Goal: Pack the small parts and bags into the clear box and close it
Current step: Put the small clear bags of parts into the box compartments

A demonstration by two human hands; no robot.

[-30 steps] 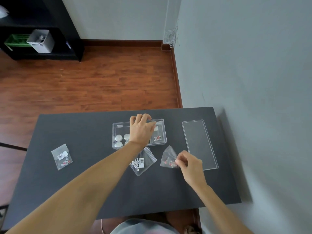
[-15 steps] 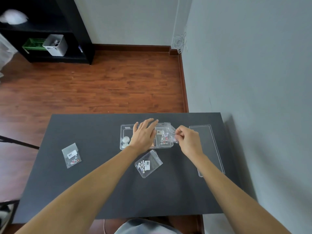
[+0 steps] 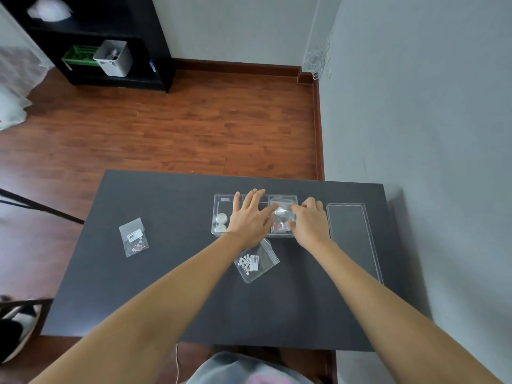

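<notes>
A clear compartment box sits on the black table. White round parts lie in its left compartment. My left hand lies flat over the box's middle, fingers spread. My right hand presses a small bag with red and white parts into the right compartment, fingers on the bag. The clear lid lies flat to the right of the box. A bag of white flower parts lies just in front of the box. Another bag with a label lies far left.
A grey wall runs close along the table's right side. Wooden floor lies beyond the far edge, with a black shelf holding a white bin and a green crate at the back left. A shoe shows at the lower left.
My right hand carried the bag of red and white parts from the table in front up into the box's right compartment. My left hand stayed on the box and flattened.
</notes>
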